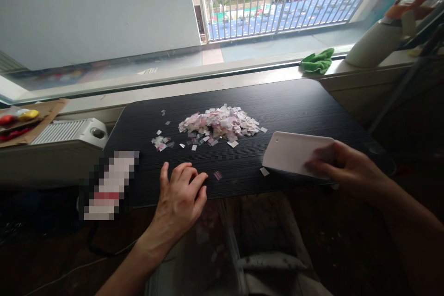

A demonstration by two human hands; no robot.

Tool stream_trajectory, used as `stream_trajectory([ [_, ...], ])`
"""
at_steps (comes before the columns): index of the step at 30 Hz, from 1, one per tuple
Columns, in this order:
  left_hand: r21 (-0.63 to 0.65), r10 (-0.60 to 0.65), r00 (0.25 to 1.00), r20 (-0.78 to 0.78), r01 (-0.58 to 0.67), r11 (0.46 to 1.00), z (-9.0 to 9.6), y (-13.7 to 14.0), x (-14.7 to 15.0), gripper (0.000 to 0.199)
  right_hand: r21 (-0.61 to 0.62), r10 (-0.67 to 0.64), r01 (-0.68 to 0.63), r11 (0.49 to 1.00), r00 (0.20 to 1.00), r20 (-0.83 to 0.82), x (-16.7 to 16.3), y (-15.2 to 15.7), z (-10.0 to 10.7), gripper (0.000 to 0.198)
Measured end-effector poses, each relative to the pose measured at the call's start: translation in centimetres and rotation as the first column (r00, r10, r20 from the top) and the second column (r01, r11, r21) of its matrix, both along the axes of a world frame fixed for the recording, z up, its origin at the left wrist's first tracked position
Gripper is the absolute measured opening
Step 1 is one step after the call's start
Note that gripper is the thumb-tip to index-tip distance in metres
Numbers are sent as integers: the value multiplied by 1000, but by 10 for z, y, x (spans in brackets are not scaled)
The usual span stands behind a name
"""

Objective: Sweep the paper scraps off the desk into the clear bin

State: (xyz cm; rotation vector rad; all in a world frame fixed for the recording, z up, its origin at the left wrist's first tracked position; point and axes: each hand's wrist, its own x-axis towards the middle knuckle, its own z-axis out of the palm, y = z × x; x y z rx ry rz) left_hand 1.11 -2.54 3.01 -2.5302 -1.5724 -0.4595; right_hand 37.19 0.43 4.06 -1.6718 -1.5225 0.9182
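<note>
A heap of small cut paper pieces point(222, 122), white and pale pink, lies on the black table point(294, 106). To its left is a smaller cluster of scraps point(161, 142). My left hand point(182, 187) rests over the table's near edge, fingers apart and holding nothing. Just right of its fingers lies a single pinkish scrap point(218, 175). My right hand point(333, 159) grips the right end of a flat white board point(291, 150) with rounded corners and a small hole. The board is tilted above the tabletop, right of the heap. One white scrap point(264, 171) lies by its lower left corner.
A blurred-out pale item point(114, 180) is at the table's left edge. Behind the table, a green cloth point(317, 61) and a spray bottle point(374, 41) stand on the windowsill. A radiator point(72, 130) is at left. Clear plastic point(204, 240) hangs below the near edge.
</note>
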Motion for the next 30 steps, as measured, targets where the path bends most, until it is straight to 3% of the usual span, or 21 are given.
stream_trajectory([
  [4,4,28,997,67,-28,1000,3,-12,6,22,-176,43,-74,982,983,-177,-2,2,-7,28],
  [10,-132,-163,975,148,183,974,3,-21,56,29,-230,-57,-1,973,968,-245,-1,-4,2,35],
  [15,-163,-224,964,142,246,955,-3,-16,80,32,-267,-93,26,963,966,-240,1,-12,3,36],
  [24,-213,-258,954,154,287,934,3,-25,75,28,-308,55,-108,945,983,-176,5,-17,-3,44],
  [30,-195,-224,958,177,257,947,7,-30,60,26,-263,21,-62,963,988,-155,0,-13,-2,43],
])
